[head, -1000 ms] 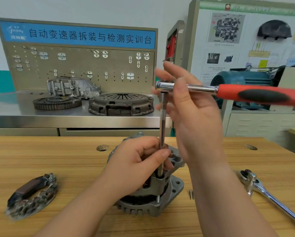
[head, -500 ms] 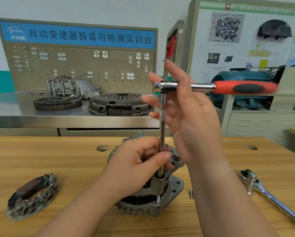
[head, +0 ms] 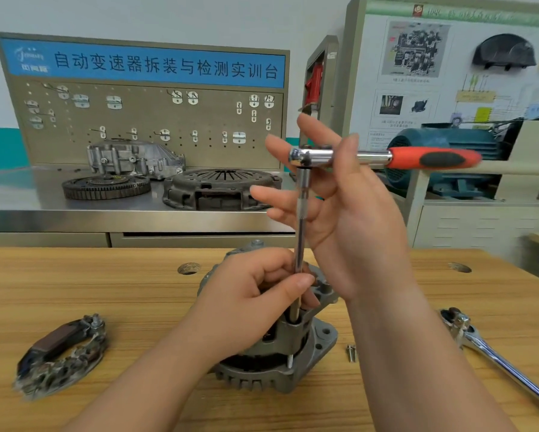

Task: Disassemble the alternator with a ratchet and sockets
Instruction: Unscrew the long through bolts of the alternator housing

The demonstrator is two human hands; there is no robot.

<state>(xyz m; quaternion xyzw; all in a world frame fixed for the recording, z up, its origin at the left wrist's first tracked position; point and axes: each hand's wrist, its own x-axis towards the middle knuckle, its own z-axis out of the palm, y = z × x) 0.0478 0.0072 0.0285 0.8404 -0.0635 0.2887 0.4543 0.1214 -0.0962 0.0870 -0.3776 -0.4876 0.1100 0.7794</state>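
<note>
Rectifier (head: 62,357) lies left on table (head: 106,291). Left hand (head: 252,304) pinches extension bar (head: 302,213) above alternator (head: 293,347), standing table centre. Right hand (head: 349,213): fingers spread straight, ratchet (head: 383,157) resting in thumb crook. Loose bolt (head: 350,352), second ratchet (head: 496,363) at right.

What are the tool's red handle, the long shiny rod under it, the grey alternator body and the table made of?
The red handle looks like moulded plastic with a matte black rubbery insert. The rod seems polished, chrome-plated steel, judging by its mirror glints. The alternator body is dull grey cast metal, perhaps aluminium. The table shows streaky grain: wood or wood-look board.
</note>
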